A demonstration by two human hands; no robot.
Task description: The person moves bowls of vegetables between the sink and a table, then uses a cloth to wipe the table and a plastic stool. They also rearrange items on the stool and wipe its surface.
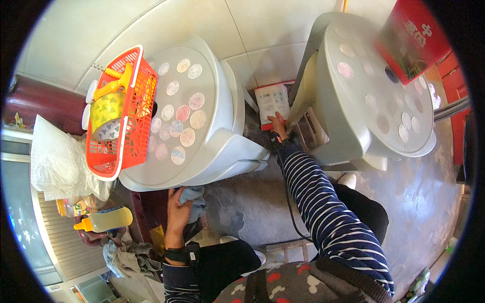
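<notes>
My left hand grips a crumpled blue-grey cloth just below the front edge of a grey plastic stool. My right hand reaches down between that stool and a second grey plastic stool. Its fingers are on the near end of a flat white and red box, which bears print and leans near the wall. Part of the grip is hidden from above. Round, worn paper-like discs are stuck on both stool tops.
An orange plastic basket on the left stool holds a yellow tape roll and a yellow-handled tool. A red box stands on the right stool. At left are bubble wrap, a glue bottle and rags. A tiled wall rises behind.
</notes>
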